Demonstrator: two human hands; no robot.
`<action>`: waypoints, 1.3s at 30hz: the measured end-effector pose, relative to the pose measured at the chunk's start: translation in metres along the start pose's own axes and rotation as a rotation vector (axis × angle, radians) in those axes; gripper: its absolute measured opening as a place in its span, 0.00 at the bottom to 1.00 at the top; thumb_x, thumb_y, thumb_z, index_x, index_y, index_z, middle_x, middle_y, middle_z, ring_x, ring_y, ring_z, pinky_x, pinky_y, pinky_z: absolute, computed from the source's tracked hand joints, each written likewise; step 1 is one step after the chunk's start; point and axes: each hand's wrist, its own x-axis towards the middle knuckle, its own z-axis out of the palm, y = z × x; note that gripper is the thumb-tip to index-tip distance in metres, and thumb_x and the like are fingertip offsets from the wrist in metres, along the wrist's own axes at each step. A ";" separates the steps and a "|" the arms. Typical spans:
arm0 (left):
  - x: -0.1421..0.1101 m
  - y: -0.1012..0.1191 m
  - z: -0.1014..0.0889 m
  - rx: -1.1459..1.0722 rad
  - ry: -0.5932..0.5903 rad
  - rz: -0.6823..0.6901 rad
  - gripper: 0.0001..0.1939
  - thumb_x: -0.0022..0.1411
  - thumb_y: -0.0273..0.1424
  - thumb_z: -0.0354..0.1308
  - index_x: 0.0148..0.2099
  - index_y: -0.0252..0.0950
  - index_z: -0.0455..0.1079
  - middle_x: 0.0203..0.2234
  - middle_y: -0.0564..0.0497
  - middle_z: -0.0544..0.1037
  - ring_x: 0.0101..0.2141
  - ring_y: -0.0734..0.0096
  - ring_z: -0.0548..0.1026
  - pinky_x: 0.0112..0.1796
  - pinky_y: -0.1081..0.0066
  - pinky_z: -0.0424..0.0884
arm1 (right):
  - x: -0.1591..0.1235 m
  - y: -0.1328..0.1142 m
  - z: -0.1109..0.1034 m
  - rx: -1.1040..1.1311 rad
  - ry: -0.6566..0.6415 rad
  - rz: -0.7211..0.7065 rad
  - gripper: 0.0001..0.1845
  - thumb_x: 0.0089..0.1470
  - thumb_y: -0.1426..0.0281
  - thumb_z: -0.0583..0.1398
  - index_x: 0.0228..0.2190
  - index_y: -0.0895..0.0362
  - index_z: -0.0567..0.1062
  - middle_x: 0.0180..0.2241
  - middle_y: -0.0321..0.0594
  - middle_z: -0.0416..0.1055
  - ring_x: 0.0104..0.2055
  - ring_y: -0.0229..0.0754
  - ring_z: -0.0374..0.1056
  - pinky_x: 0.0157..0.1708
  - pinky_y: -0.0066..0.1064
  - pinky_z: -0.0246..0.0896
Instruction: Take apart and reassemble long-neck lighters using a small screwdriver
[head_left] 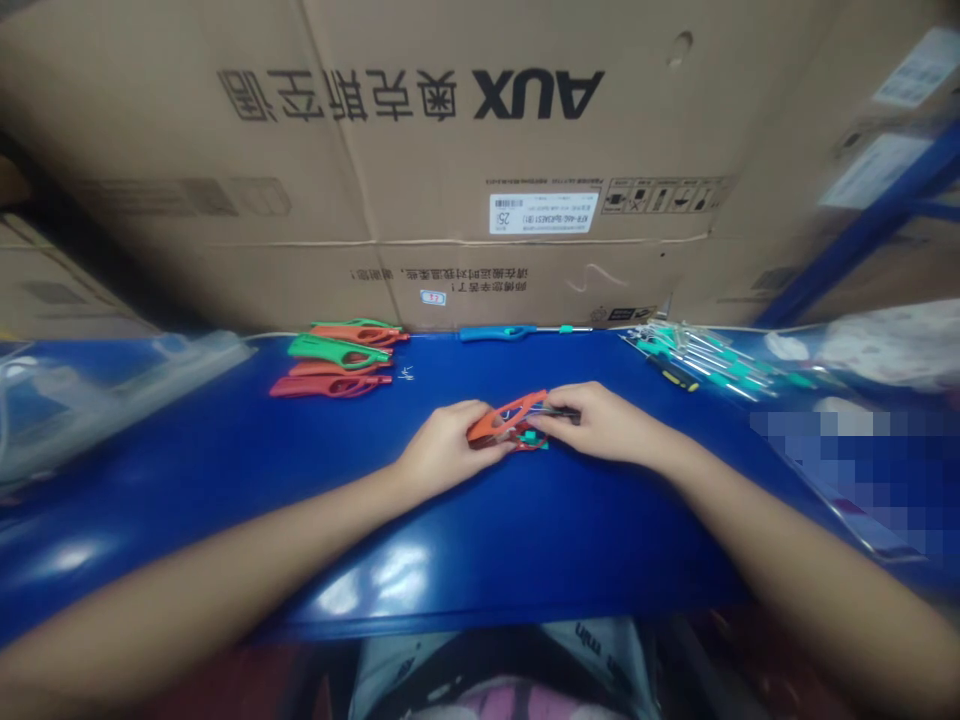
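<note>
My left hand (pixel 448 445) is closed around an orange lighter casing (pixel 491 425), which it holds tilted a little above the table, its loop end to the right. At that end my right hand (pixel 596 425) pinches a thin dark metal piece (pixel 564 411), mostly covered by the fingers. Just below the casing, between the hands, a small teal part (pixel 531 438) shows along with a red edge; how they join is hard to make out. Behind the hands lies a blue lighter (pixel 495 333) with a metal tube pointing right.
Several green, orange and red lighter casings (pixel 330 385) are stacked at the back left. At the back right lie several metal tubes with teal parts (pixel 712 360) and a black-and-yellow tool (pixel 673 374). Clear plastic bags (pixel 97 410) cover the left side. A large cardboard box (pixel 420 200) walls off the back.
</note>
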 end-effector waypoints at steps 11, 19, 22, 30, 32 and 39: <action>0.005 -0.004 -0.002 -0.270 0.091 -0.110 0.16 0.55 0.43 0.68 0.32 0.34 0.72 0.27 0.52 0.77 0.29 0.70 0.73 0.32 0.72 0.69 | 0.004 -0.003 -0.005 0.305 0.096 0.037 0.23 0.59 0.53 0.56 0.23 0.57 0.72 0.22 0.34 0.66 0.27 0.37 0.60 0.30 0.30 0.53; 0.012 -0.022 -0.010 -0.379 0.314 -0.237 0.19 0.50 0.44 0.71 0.34 0.34 0.74 0.32 0.48 0.80 0.35 0.63 0.78 0.41 0.63 0.73 | 0.000 0.023 -0.037 0.216 0.243 0.077 0.26 0.58 0.47 0.56 0.22 0.56 0.71 0.20 0.32 0.60 0.23 0.35 0.52 0.26 0.30 0.47; 0.015 -0.018 -0.013 -0.423 0.337 -0.216 0.17 0.51 0.43 0.70 0.34 0.34 0.75 0.36 0.47 0.80 0.40 0.61 0.78 0.48 0.61 0.72 | -0.003 0.022 -0.043 0.232 0.197 0.003 0.26 0.61 0.49 0.56 0.23 0.56 0.72 0.24 0.35 0.64 0.27 0.37 0.58 0.30 0.31 0.54; 0.001 0.010 -0.001 -0.566 0.056 -0.143 0.15 0.56 0.39 0.68 0.39 0.32 0.77 0.32 0.48 0.81 0.31 0.68 0.77 0.36 0.68 0.74 | -0.009 -0.019 0.013 0.269 -0.145 -0.357 0.13 0.65 0.62 0.58 0.39 0.54 0.81 0.55 0.44 0.65 0.57 0.44 0.64 0.58 0.37 0.58; -0.002 0.010 -0.001 -0.562 0.036 -0.118 0.14 0.58 0.38 0.66 0.39 0.31 0.77 0.33 0.47 0.81 0.33 0.67 0.78 0.38 0.68 0.74 | -0.009 -0.020 0.018 0.241 -0.113 -0.378 0.13 0.66 0.64 0.56 0.40 0.55 0.80 0.50 0.45 0.69 0.52 0.43 0.67 0.54 0.36 0.61; 0.004 -0.002 -0.011 -0.118 0.161 0.034 0.14 0.65 0.37 0.60 0.48 0.34 0.76 0.36 0.48 0.79 0.35 0.67 0.75 0.39 0.68 0.71 | -0.006 -0.006 0.012 -0.207 0.028 -0.309 0.16 0.69 0.64 0.51 0.41 0.55 0.77 0.42 0.42 0.68 0.35 0.39 0.67 0.34 0.31 0.58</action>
